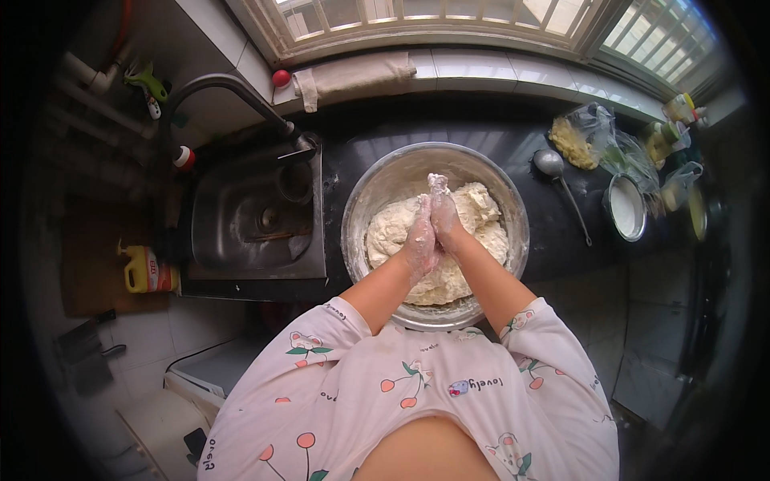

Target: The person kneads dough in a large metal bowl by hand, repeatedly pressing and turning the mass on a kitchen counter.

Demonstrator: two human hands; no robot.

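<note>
A wide metal bowl (514,198) stands on the dark counter right in front of me, with a large lumpy mass of pale dough (385,235) inside. My left hand (423,240) and my right hand (444,210) are pressed palm to palm above the dough, near the bowl's middle. Wet dough or flour coats both, thickest at the right fingertips. Neither hand is seen to grip anything; how far the hidden fingers touch the dough cannot be told.
Left of the bowl is a steel sink (210,222) with a dark faucet (228,78). A metal ladle (550,163), a bowl of white powder or liquid (625,207) and plastic bags (619,147) lie to the right. A folded cloth (355,77) rests on the window ledge.
</note>
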